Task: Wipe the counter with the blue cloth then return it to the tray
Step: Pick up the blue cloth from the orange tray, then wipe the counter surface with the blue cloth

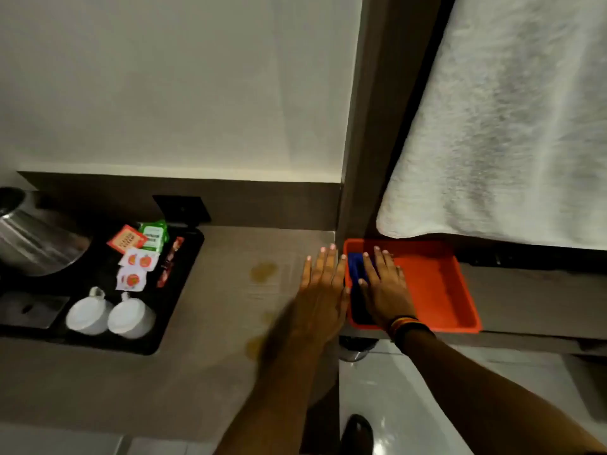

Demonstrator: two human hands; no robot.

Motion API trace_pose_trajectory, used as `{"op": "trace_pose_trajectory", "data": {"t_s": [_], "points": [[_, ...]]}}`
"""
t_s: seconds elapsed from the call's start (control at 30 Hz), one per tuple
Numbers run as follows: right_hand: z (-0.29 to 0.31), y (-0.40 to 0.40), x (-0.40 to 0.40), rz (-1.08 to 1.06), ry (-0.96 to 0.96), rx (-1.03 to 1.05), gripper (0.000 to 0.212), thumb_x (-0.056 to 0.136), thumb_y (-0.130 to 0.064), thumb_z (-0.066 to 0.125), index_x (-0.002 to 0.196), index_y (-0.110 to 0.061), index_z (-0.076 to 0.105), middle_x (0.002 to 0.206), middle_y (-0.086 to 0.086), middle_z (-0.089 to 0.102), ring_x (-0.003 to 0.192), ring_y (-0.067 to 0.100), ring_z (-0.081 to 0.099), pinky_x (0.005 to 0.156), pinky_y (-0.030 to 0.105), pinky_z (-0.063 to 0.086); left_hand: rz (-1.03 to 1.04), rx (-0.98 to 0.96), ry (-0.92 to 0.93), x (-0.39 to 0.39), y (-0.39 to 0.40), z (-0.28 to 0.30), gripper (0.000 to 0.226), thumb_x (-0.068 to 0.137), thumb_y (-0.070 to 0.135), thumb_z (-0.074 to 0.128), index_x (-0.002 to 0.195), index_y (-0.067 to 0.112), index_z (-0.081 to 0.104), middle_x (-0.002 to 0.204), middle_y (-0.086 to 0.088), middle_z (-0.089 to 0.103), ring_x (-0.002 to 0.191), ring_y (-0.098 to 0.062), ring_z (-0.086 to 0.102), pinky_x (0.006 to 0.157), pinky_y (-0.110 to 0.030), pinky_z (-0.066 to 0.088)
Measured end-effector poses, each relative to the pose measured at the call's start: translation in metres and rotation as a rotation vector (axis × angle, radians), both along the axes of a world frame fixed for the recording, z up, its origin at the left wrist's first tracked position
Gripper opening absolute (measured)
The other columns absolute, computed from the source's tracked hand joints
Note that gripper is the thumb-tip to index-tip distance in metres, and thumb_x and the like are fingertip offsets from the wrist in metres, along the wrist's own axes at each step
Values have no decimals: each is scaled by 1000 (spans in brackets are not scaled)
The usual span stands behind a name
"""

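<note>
Here the right hand (384, 287) lies flat, fingers spread wide, on the blue cloth (358, 270), which sits in the left end of the orange tray (437, 284). It presses on the cloth rather than gripping it. The tray rests at about 3 o'clock from the middle of the bench (223, 290), just past the bench's right edge. The left hand (323, 287) is open too, fingers straight and close together, palm down over the bench's right edge, just beside the tray's left wall; whether it touches the surface cannot be told. Brownish stains (262, 270) mark the bench at 9 o'clock from the left hand. Farther toward 9 o'clock a black tray (184, 257) carries two white cups (110, 315), sachets (138, 257) and a steel kettle (36, 234). A white towel (509, 126) hangs at 12 o'clock above the orange tray.
</note>
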State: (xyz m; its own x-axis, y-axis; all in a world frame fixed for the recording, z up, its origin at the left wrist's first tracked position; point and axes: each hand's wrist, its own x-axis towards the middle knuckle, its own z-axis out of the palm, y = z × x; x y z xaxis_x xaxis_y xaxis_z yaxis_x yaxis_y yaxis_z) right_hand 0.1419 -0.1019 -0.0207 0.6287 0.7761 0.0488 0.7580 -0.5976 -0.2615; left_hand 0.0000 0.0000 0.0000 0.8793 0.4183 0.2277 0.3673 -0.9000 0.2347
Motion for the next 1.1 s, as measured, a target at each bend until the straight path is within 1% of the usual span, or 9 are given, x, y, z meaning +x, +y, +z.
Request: {"op": "trace_pose_trajectory", "data": {"t_s": [0.13,0.23,0.4,0.53,0.7,0.8,0.87,1.0,1.1], "points": [[-46,13,27,-57,170,-140,74,100,-42,39,160,-16,4,168,14,-1,155,32,-3,123,56,11,59,-30,103,21,1,-36,65,109,39,26,166,12,10,174,-12,2,160,-31,-3,128,-52,0],[-71,24,35,-60,247,-183,79,100,-45,39,159,-17,-6,168,12,-10,154,31,-13,124,53,-1,92,-49,140,35,-1,-56,64,108,40,23,165,9,16,173,-15,8,160,-33,1,127,-54,2],[-90,41,35,-122,316,-185,72,103,-30,40,159,-13,-1,167,15,-9,153,34,-15,122,58,-6,105,-88,185,40,-1,-76,65,109,42,21,165,10,12,174,-15,6,161,-31,-1,128,-57,9],[-88,47,42,-160,329,-136,69,100,-17,47,158,-10,9,168,16,3,154,34,-6,124,59,3,115,-78,172,39,1,-68,65,109,42,23,165,11,11,174,-15,6,161,-31,-2,128,-56,8],[-54,44,39,-203,327,8,66,98,-9,48,157,-7,17,165,19,16,154,35,7,125,52,3,113,-83,101,19,6,-39,65,109,40,29,166,14,10,174,-11,2,161,-28,-4,129,-51,-2],[-13,40,17,-149,259,135,62,95,-6,52,152,1,28,157,28,31,148,44,22,122,57,15,131,-93,77,-8,7,-13,65,108,38,38,165,13,19,173,-15,11,160,-32,5,129,-53,3],[13,37,-5,-126,229,161,62,96,-6,51,153,0,28,160,24,28,150,41,20,123,54,13,161,-72,71,-31,9,6,65,106,38,40,163,12,24,172,-18,17,160,-34,11,129,-54,6],[51,30,-75,-89,218,202,69,91,3,48,155,-3,23,165,18,20,153,34,12,125,51,9,183,-20,153,-102,17,31,68,109,45,23,165,16,-2,173,-13,-11,159,-29,-15,127,-49,-12],[55,24,-135,-74,254,198,71,89,5,48,155,-3,23,164,19,20,153,35,12,124,52,10,222,35,186,-167,23,32,68,109,44,21,165,15,-4,173,-13,-13,159,-30,-16,129,-51,-8]]}}
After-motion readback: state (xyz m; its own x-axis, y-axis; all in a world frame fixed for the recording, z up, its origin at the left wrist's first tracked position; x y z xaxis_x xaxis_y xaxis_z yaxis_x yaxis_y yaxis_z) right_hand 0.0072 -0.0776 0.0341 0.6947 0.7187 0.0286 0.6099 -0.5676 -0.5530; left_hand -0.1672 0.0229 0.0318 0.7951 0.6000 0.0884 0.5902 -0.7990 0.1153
